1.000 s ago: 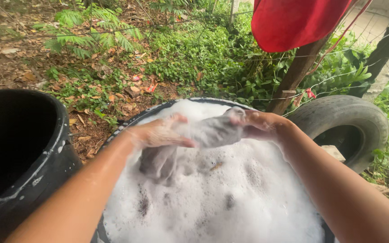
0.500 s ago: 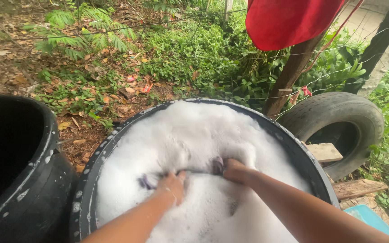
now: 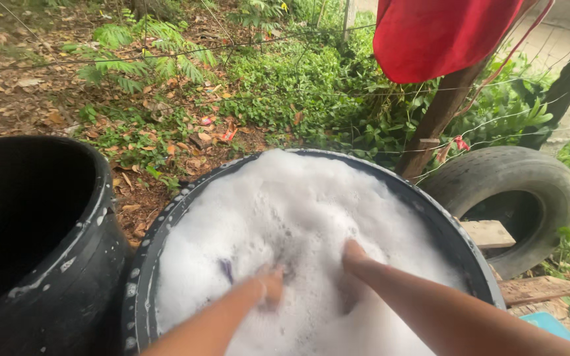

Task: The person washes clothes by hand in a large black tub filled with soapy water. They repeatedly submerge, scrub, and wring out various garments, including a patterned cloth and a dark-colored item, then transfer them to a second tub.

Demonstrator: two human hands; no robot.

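A round black tub [image 3: 141, 264] is filled to the rim with white soap foam [image 3: 285, 204]. Both my hands are plunged into the foam near its middle. My left hand [image 3: 270, 285] is sunk to the knuckles, and a bit of purple cloth [image 3: 226, 270] shows in the suds just left of it. My right hand [image 3: 351, 256] is buried to the wrist a short way to the right. The fingers of both hands are hidden under the foam, so their grip cannot be made out.
A second black tub [image 3: 80, 250] stands at the left, dark inside. An old tyre [image 3: 516, 191] lies at the right beside wooden planks [image 3: 536, 289]. A red cloth [image 3: 443, 36] hangs from a wire above a wooden post [image 3: 433, 125]. Leaf-strewn ground and green plants lie beyond.
A second ago both hands held a wet cloth above the foam. They have pushed it down into the suds and now sit deeper, with most of the cloth hidden.
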